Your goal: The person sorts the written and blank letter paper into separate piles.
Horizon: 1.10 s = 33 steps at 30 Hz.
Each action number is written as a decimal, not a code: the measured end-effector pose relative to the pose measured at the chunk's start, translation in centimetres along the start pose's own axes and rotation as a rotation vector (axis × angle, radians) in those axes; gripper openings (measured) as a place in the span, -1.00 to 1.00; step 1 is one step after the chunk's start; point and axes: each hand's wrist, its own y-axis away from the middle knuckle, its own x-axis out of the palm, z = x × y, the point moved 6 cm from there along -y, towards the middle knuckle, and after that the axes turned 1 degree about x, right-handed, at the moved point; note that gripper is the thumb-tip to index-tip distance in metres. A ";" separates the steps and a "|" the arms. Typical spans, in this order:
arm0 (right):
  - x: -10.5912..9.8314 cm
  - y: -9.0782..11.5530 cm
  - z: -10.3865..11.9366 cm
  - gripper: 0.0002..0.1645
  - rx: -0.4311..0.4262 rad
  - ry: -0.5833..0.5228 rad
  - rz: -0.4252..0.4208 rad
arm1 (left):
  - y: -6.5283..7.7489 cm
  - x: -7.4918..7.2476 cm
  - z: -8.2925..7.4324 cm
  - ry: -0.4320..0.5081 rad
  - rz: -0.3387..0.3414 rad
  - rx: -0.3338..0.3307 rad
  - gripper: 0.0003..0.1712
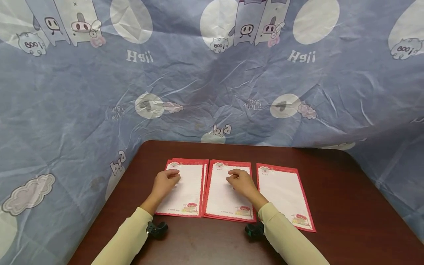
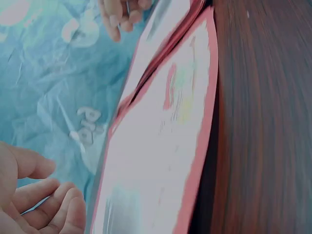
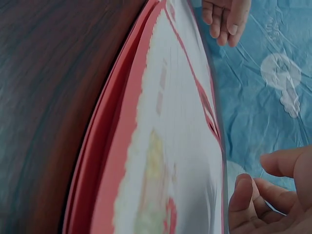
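1. Hand state: The left hand point(image 1: 166, 181) is over the left pile of paper point(image 1: 187, 189); the right hand point(image 1: 243, 181) is over the middle pile of paper point(image 1: 223, 197). Both are released: fingers loosely bent, a gap between thumb and fingers, nothing held.
2. Paper position: Three red-bordered lots lie in a row on the surface point(image 1: 344, 191). The left and middle piles lie side by side, near edges almost meeting. The right sheet point(image 1: 281, 187) lies just beside the middle pile, slightly turned; whether it covers others cannot be told.
3. Alignment: The left pile shows a second border along its right side, and the middle pile shows layered near edges. Squaring these probably calls for light, flat fingertip pressure from two opposite sides.
4. Separation: Thin sheets are likely to cling. Pinch one corner only, and check the layer count before lifting.
5. Caution: Hard pressure could crease the paper; a dragging sleeve point(image 1: 289, 233) or wrist camera point(image 1: 254, 230) could shift the near edges. Raise the wrists slightly.
6. Surface: Dark reddish-brown with wood grain, rounded far corners, and a paler sheen toward the person.
7. Room: A wrinkled blue cloth point(image 1: 198, 84) hangs behind and beside the surface, printed with cartoon figures, pale circles, clouds and lettering.
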 end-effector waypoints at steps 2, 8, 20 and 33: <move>-0.6 0.1 -0.3 -0.57 0.002 0.009 -0.010 | 0.1 1.1 -0.6 0.030 0.036 0.003 -0.65; -2.1 0.4 -2.2 -0.57 0.040 -0.004 -0.035 | 0.3 4.8 -1.6 0.105 0.151 0.010 -0.67; -4.9 1.8 -4.4 -0.57 0.027 0.102 -0.139 | 1.4 9.3 -3.4 0.092 0.356 0.014 -0.59; -5.4 2.5 -5.9 -0.61 0.024 0.123 -0.178 | 2.0 10.3 -4.0 0.062 0.383 -0.004 -0.57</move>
